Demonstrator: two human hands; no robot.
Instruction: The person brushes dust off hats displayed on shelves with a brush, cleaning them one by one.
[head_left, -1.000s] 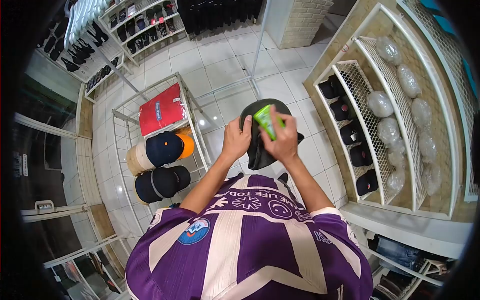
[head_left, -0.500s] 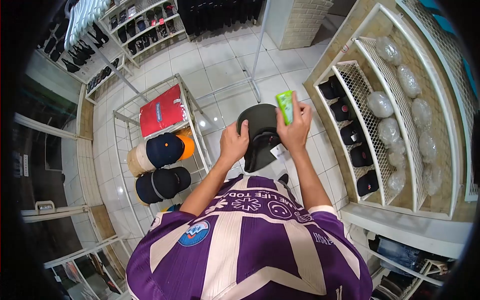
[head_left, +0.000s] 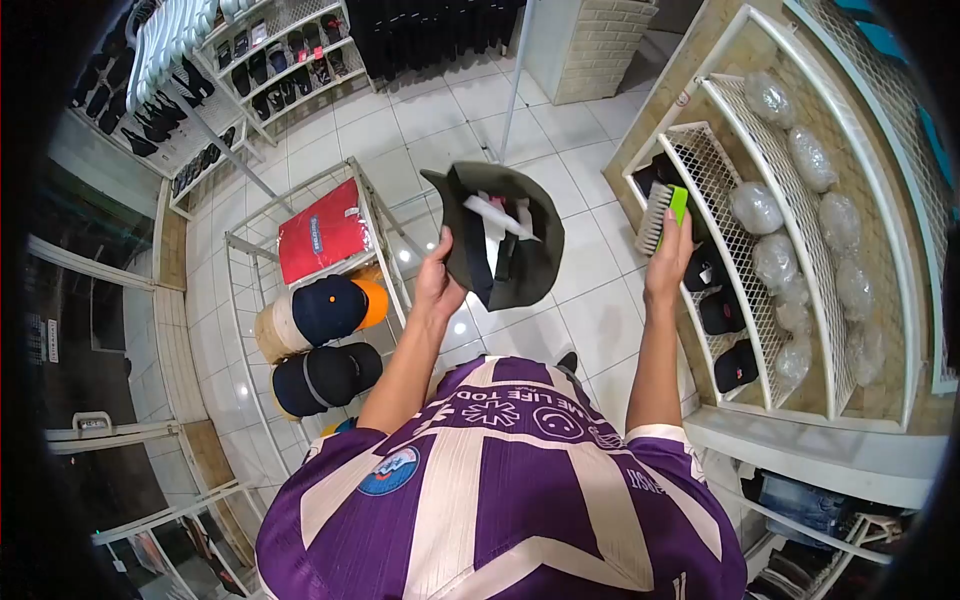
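A dark olive cap [head_left: 535, 270] hangs in the middle of the view, its hollow inside turned toward me, with a white tag and labels showing in it. My left hand [head_left: 437, 285] grips the cap by its left edge, thumb on the near side. Off to the right, apart from the cap, my right hand [head_left: 670, 262] is closed around a green brush [head_left: 655, 218]. The brush's pale bristles point left, toward the cap.
At the left, a white wire rack [head_left: 365, 200] bears a red packaged shirt [head_left: 320, 232] and several stacked caps [head_left: 328, 305]. A curved wall shelf [head_left: 735, 190] on the right holds dark caps and plastic-wrapped bundles. A metal pole [head_left: 517, 85] stands beyond the cap.
The cap has been turned so its inside faces me. My right hand has moved away to the right with the brush, whose bristles now show.
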